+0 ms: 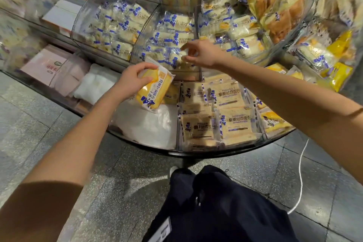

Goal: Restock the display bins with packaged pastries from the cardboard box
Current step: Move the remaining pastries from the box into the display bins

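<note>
Restocking looks well along: the central bin is nearly full of white packets, and the bins on either side of it are stocked too. Left hand grasps a yellow packet just below and in front of that bin, not yet placed. Right hand reaches over the bin's front edge, fingers spread at a white packet; whether it pinches one I cannot tell. Below the bin, a white-lined compartment looks almost bare, likely the yellow packet's place. No cardboard box is in view.
</note>
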Demonstrator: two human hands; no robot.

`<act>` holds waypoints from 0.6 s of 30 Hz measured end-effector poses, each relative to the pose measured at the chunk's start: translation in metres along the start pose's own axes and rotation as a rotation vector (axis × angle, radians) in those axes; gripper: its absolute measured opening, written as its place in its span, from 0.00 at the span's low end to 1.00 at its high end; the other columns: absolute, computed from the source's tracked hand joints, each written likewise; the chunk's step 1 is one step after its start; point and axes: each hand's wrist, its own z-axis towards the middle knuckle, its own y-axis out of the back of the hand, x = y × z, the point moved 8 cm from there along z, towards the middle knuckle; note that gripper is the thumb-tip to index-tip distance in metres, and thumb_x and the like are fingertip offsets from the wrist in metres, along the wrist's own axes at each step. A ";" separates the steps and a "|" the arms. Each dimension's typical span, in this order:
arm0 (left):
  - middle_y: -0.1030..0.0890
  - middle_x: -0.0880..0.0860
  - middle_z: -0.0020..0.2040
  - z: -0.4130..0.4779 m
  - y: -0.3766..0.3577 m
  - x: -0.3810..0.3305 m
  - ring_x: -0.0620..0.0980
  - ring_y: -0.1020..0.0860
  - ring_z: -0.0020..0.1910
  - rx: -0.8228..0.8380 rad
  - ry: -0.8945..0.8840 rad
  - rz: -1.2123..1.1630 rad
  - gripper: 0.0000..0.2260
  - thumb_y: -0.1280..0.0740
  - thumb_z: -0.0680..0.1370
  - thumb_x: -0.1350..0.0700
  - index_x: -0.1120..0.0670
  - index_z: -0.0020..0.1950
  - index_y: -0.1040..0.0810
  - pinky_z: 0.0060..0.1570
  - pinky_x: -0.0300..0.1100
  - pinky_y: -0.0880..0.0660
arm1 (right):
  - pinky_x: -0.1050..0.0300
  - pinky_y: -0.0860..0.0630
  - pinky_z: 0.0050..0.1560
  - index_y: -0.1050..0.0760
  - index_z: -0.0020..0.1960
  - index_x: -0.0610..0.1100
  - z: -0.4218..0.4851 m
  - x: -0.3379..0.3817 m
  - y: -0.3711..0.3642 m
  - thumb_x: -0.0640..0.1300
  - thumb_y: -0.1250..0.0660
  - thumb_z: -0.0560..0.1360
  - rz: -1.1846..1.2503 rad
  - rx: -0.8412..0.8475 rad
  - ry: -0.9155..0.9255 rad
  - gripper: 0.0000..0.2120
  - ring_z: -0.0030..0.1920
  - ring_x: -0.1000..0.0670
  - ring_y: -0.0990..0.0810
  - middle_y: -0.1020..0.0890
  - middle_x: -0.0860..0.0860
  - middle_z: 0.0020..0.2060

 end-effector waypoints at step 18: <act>0.21 0.47 0.60 0.032 0.052 0.056 0.40 0.23 0.56 0.591 -0.183 0.122 0.16 0.33 0.78 0.66 0.46 0.57 0.21 0.55 0.37 0.27 | 0.46 0.29 0.64 0.36 0.76 0.47 -0.028 0.068 -0.058 0.53 0.31 0.75 -0.150 0.076 -0.138 0.32 0.65 0.40 0.28 0.28 0.41 0.67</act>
